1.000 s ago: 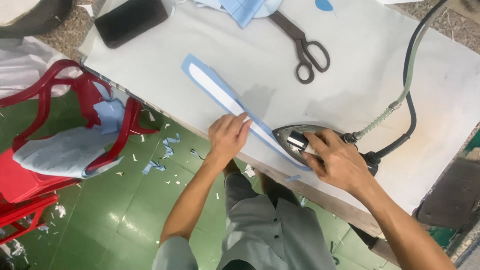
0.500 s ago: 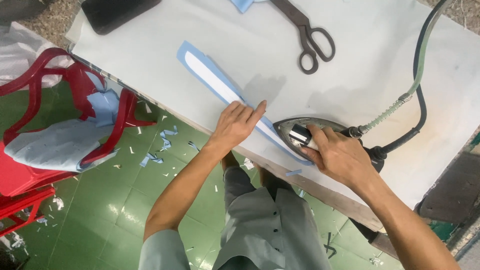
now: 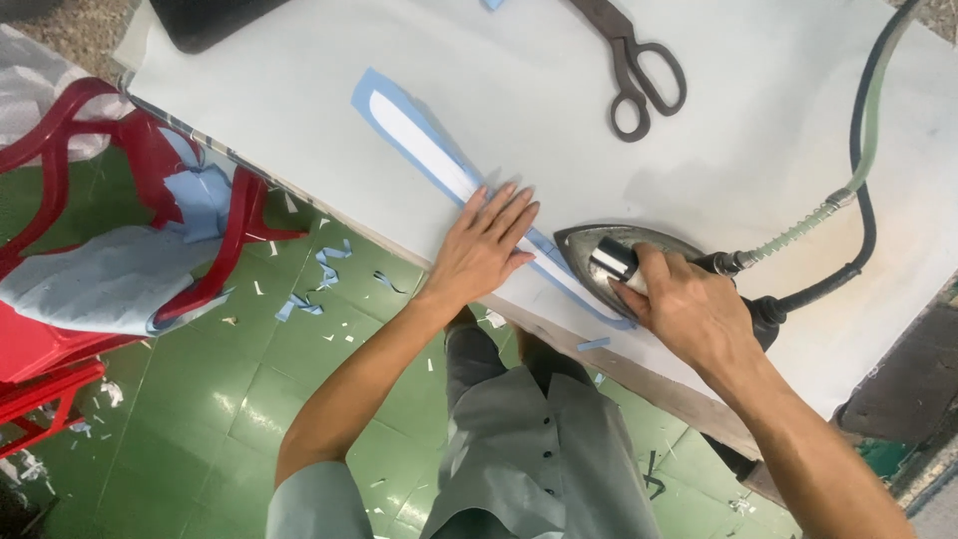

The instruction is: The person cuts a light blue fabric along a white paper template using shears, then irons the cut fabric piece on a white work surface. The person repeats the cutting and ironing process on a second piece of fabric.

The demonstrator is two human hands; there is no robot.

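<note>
The left hand, bunched with fingers curled on the blue fabric strip a second ago, now lies flat with fingers spread, pressing the strip near the table's front edge. The right hand has slid the steam iron a little along the strip toward the left hand, narrowing the gap between them. The scissors and dark case now sit closer to the frame's top as the head camera has shifted.

Glossy metal iron, matt blue cloth strip, dull metal scissors, smooth padded table.
</note>
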